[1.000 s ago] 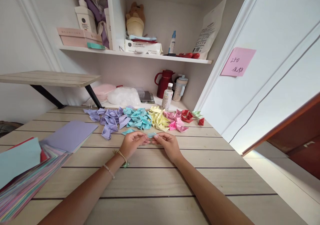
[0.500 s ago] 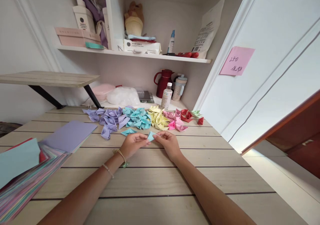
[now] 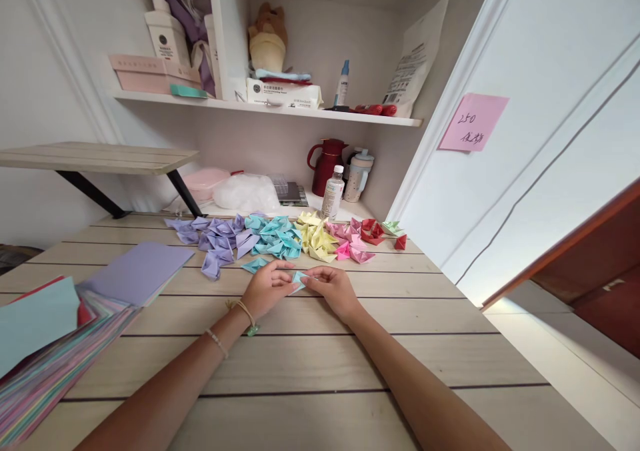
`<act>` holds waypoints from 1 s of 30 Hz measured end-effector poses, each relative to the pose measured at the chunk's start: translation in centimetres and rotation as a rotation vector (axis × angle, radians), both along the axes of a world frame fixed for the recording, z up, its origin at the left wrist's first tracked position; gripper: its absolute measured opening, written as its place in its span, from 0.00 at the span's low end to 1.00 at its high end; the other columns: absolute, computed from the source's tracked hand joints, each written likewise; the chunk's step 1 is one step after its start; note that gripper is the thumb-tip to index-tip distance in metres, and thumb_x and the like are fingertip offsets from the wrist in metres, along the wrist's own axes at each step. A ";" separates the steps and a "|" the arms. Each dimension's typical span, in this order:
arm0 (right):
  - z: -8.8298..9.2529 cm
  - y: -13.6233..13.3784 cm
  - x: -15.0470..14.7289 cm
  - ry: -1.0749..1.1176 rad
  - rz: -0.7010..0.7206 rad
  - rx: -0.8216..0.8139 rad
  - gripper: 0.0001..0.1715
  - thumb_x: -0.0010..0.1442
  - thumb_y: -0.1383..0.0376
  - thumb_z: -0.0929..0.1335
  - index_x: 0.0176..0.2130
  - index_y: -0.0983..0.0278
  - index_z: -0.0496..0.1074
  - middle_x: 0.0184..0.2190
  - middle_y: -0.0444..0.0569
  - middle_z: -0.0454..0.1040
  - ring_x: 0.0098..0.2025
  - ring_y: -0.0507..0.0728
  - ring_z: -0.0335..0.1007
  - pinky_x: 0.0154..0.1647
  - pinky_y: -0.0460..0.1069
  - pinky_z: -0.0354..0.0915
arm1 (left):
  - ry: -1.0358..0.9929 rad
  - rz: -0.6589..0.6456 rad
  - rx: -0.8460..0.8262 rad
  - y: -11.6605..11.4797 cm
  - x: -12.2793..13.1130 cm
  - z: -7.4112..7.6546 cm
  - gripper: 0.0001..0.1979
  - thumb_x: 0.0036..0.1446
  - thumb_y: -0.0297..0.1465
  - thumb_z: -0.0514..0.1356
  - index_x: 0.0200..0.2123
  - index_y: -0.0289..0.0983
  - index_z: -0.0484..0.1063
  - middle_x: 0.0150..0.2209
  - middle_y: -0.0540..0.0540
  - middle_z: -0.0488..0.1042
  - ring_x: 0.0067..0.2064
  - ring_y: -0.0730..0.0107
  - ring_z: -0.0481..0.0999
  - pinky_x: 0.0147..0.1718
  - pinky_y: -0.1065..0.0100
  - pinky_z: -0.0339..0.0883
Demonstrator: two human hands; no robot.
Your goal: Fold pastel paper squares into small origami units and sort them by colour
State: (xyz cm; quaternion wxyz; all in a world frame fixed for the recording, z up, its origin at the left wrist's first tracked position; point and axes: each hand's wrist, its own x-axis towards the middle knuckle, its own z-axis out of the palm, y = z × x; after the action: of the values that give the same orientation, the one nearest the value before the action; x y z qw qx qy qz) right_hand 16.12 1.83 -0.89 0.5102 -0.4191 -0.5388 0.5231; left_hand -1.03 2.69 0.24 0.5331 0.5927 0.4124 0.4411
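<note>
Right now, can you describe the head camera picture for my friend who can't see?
A person's left hand and right hand hold a small folded blue paper at a wooden table. Beyond lie folded paper shapes in many colours; coloured sheets are stacked at left.

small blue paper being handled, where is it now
The small blue paper is below and slightly left of the head view's centre, held between the left hand and right hand, nearer the camera than the yellow papers.

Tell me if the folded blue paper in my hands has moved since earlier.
Yes, the folded blue paper has shifted slightly toward you, judged against the tabletop seams.
</note>
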 end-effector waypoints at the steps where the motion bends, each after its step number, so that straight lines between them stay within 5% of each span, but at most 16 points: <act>1: 0.1 -0.1 -0.1 -0.001 0.020 0.003 0.20 0.40 0.56 0.74 0.31 0.66 0.75 0.26 0.48 0.76 0.27 0.54 0.70 0.29 0.47 0.66 | 0.014 -0.024 0.010 0.0 0.0 0.0 0.18 0.39 0.33 0.67 0.35 0.33 0.70 0.26 0.47 0.76 0.29 0.70 0.75 0.30 0.70 0.67; 8: 0.3 -0.4 -0.6 0.082 0.049 -0.042 0.18 0.38 0.57 0.75 0.29 0.66 0.76 0.25 0.47 0.77 0.26 0.54 0.72 0.34 0.50 0.69 | 0.051 0.018 0.092 0.3 0.0 -0.2 0.12 0.44 0.37 0.63 0.25 0.33 0.71 0.22 0.48 0.74 0.26 0.71 0.73 0.25 0.72 0.65; 15: 0.1 -0.2 -0.4 0.132 -0.027 -0.044 0.16 0.39 0.59 0.75 0.29 0.66 0.75 0.22 0.46 0.75 0.26 0.54 0.71 0.32 0.49 0.69 | 0.017 -0.068 -0.017 -0.1 0.3 0.1 0.16 0.42 0.38 0.64 0.31 0.35 0.66 0.25 0.48 0.75 0.26 0.67 0.76 0.26 0.69 0.68; 21: 0.3 -0.2 -0.2 0.132 0.029 0.072 0.18 0.44 0.62 0.73 0.38 0.63 0.73 0.30 0.46 0.75 0.33 0.54 0.71 0.39 0.50 0.67 | -0.106 -0.028 -0.156 0.2 0.0 0.2 0.19 0.41 0.38 0.66 0.34 0.34 0.66 0.25 0.47 0.76 0.27 0.66 0.77 0.30 0.66 0.71; 30: 0.1 -0.1 -0.2 -0.019 -0.029 0.176 0.19 0.47 0.63 0.70 0.41 0.63 0.72 0.32 0.48 0.74 0.34 0.54 0.70 0.34 0.48 0.66 | -0.171 -0.068 -0.200 0.4 -0.1 0.0 0.21 0.42 0.39 0.65 0.37 0.34 0.65 0.28 0.46 0.76 0.32 0.64 0.78 0.36 0.62 0.71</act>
State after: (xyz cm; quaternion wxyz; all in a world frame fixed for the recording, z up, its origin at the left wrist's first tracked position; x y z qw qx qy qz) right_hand 15.92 1.73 -0.75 0.5477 -0.3852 -0.5814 0.4622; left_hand -1.12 3.09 0.28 0.6373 0.5106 0.3871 0.4283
